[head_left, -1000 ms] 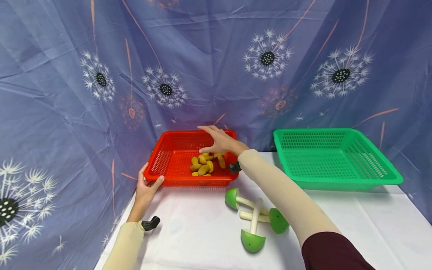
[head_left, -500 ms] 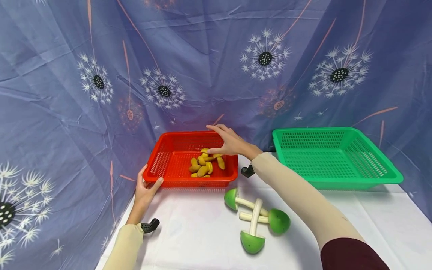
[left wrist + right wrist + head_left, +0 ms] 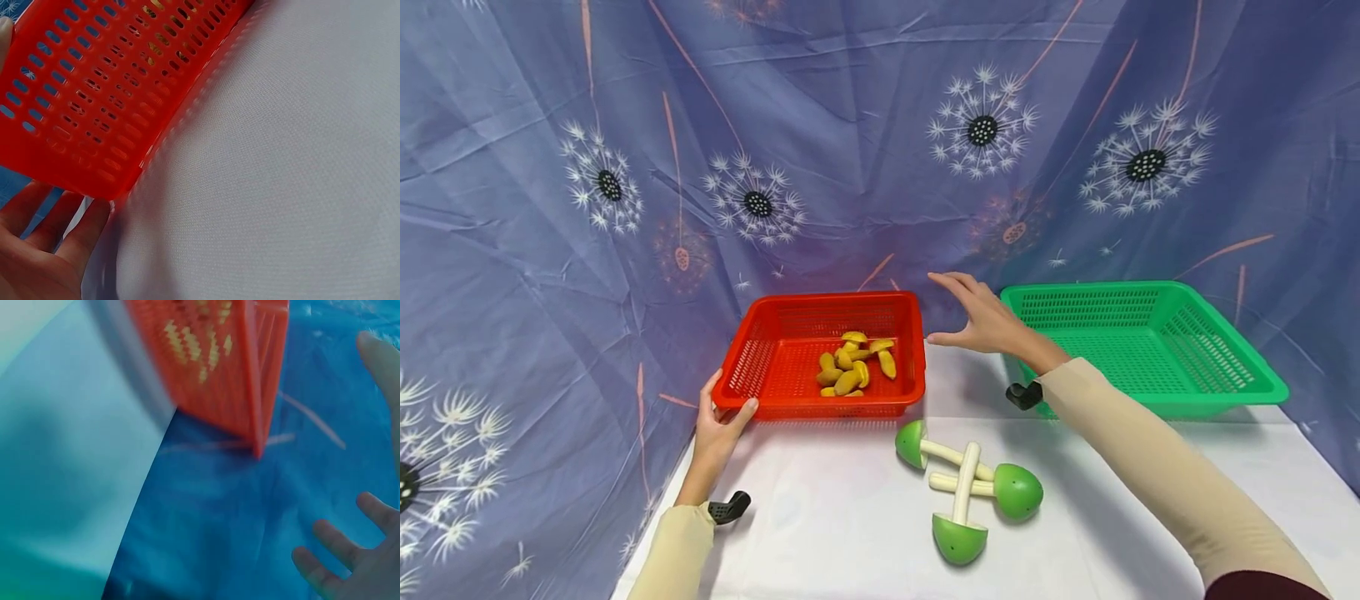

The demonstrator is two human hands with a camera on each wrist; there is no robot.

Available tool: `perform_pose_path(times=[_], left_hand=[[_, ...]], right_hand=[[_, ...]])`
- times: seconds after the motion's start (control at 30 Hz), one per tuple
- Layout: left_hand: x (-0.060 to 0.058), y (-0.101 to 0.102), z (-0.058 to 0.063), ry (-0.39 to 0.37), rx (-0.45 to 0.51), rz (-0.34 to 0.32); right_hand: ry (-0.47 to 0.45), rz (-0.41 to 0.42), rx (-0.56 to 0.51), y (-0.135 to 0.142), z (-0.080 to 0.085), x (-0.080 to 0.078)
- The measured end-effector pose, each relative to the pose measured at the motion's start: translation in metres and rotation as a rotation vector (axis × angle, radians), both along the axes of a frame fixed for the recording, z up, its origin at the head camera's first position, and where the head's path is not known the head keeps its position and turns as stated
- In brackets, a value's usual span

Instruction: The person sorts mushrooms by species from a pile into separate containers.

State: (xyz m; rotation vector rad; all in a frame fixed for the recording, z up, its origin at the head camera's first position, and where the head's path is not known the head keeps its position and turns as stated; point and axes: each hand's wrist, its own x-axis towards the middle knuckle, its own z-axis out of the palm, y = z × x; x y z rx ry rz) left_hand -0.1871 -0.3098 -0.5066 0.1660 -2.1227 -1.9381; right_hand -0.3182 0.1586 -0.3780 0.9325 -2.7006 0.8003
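Clearly, the left hand (image 3: pixel 717 435) pinches the red basket (image 3: pixel 820 408) at its near left corner, thumb on the rim, fingers outside. It sits on the table (image 3: pixel 820 508), mouth up, long axis left to right. It looks light, slightly springy plastic, best held by the rim; the yellow mushrooms (image 3: pixel 848 382) inside look small and may roll if it tilts. Next come three green mushrooms (image 3: pixel 966 487) on the table, then the right hand (image 3: pixel 985 323), fingers spread, holding nothing, between the red basket and the green basket (image 3: pixel 1097 354).
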Motion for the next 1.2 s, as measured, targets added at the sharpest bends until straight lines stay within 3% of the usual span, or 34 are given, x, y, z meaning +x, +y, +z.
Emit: perform_pose_path(times=[0.27,0.43,0.63,0.87,1.2], left_hand=[[0.003,0.003,-0.001,-0.023,-0.005,0.018],[0.004,0.003,0.001,-0.001,-0.022,0.009],[0.007,-0.001,0.0,0.021,-0.051,0.016],[0.004,-0.001,-0.001,0.034,-0.019,0.006],[-0.001,0.004,0.001,0.026,-0.008,-0.003]], right_hand=[[0.112,-0.132,0.036,0.079,-0.007,0.033],[0.119,-0.216,-0.032,0.131,-0.025,0.062],[0.153,-0.344,-0.104,0.174,-0.045,0.098],[0.151,-0.604,-0.117,0.208,-0.064,0.13],[0.132,-0.903,-0.115,0.22,-0.089,0.15]])
